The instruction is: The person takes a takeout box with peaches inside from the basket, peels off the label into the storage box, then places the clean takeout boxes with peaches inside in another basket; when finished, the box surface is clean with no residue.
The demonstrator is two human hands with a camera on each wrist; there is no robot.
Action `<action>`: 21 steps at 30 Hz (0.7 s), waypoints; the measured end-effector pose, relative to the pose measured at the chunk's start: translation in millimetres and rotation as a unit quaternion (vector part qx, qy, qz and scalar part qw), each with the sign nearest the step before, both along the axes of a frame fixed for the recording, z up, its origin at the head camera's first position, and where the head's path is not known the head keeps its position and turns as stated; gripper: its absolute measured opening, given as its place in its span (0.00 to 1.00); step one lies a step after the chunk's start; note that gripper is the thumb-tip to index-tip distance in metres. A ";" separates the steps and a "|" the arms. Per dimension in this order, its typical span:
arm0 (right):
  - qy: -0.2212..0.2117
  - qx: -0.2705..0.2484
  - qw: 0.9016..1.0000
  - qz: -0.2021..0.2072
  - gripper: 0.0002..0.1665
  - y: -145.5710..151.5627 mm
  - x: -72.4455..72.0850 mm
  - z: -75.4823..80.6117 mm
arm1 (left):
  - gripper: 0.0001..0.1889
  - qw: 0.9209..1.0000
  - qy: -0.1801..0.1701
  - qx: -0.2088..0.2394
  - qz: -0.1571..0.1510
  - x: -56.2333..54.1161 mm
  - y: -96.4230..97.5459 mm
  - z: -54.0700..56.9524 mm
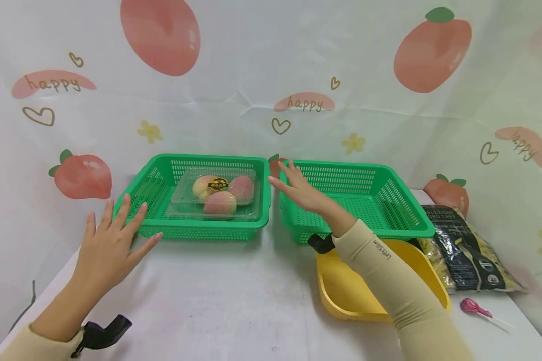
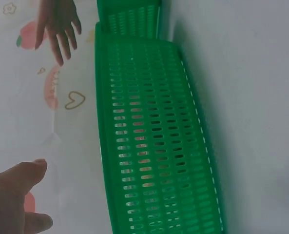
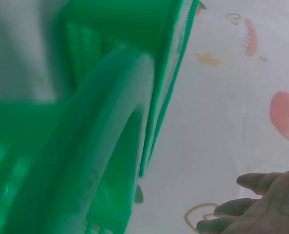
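Left basket: a green, rectangular, slotted plastic basket (image 1: 203,223), far left on a white table (image 1: 235,301).
Peach box: a clear, lidded plastic box (image 1: 214,193) with three pink-and-yellow peaches (image 1: 221,203), lying flat inside the left basket, whose walls probably keep it from sliding.
Left hand: a bare hand (image 1: 106,248), fingers straight and spread, holding nothing — just beside the left basket's near left corner.
Right basket: a matching green plastic basket (image 1: 406,233), far right, side by side with the first, probably for easy reach.
Right hand: a bare hand (image 1: 304,193), fingers straight, slightly parted, gripping nothing — raised over the right basket's left end.
Yellow tub: a rounded yellow plastic tub (image 1: 343,286), on the right, nearer than the right basket.
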State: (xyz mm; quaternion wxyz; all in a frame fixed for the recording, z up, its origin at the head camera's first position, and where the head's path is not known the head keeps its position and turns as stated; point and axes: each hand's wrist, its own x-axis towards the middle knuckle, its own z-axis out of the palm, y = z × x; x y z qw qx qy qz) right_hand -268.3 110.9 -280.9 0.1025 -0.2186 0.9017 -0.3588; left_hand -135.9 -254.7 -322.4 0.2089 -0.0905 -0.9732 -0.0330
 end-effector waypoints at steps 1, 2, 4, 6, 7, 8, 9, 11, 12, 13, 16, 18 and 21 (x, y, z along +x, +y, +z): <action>-0.012 -0.015 1.000 0.000 0.44 -3.5 -2.0 -0.8 | 0.40 1.000 0.001 0.002 0.000 -0.9 -0.2 0.3; -0.027 -0.032 0.999 -0.001 0.44 -7.1 -3.6 -1.3 | 0.40 1.000 0.001 0.005 0.000 -1.9 -0.2 0.6; -0.056 -0.064 0.996 -0.001 0.44 -14.5 -3.1 1.5 | 0.39 1.000 0.006 0.008 -0.001 -4.2 -0.3 1.3; -0.078 -0.093 0.993 -0.006 0.44 -21.6 -6.0 0.8 | 0.39 1.000 0.009 0.010 -0.002 -7.5 -0.8 2.0; -0.088 -0.107 0.990 -0.010 0.43 -25.5 -8.1 0.6 | 0.38 1.000 0.012 0.011 -0.003 -9.5 -1.3 2.7; -0.095 -0.119 0.988 -0.016 0.43 -29.5 -10.6 0.3 | 0.38 1.000 0.013 0.014 -0.004 -11.5 -1.9 3.5; -0.099 -0.128 0.987 -0.023 0.42 -33.2 -13.2 -0.4 | 0.37 1.000 0.014 0.016 -0.004 -13.7 -2.6 4.7; -0.108 -0.145 0.982 -0.045 0.41 -40.2 -21.7 -6.0 | 0.36 1.000 0.017 0.023 -0.006 -18.2 -3.8 7.2; -0.114 -0.151 0.980 -0.058 0.41 -43.6 -24.6 -7.4 | 0.35 0.999 0.019 0.027 -0.008 -20.1 -4.2 8.6; -0.118 -0.153 0.979 -0.071 0.40 -46.9 -27.2 -9.0 | 0.35 0.999 0.021 0.033 -0.010 -22.0 -4.7 9.8; -0.131 -0.164 0.972 -0.110 0.38 -55.2 -34.2 -15.6 | 0.33 0.998 0.035 0.046 -0.017 -27.2 -4.9 14.0; -0.136 -0.176 0.966 -0.135 0.36 -60.1 -38.5 -20.7 | 0.32 0.998 0.040 0.052 -0.020 -29.8 -5.0 16.3; -0.142 -0.203 0.953 -0.171 0.35 -67.4 -44.2 -28.8 | 0.31 0.997 0.046 0.058 -0.023 -32.8 -4.4 19.7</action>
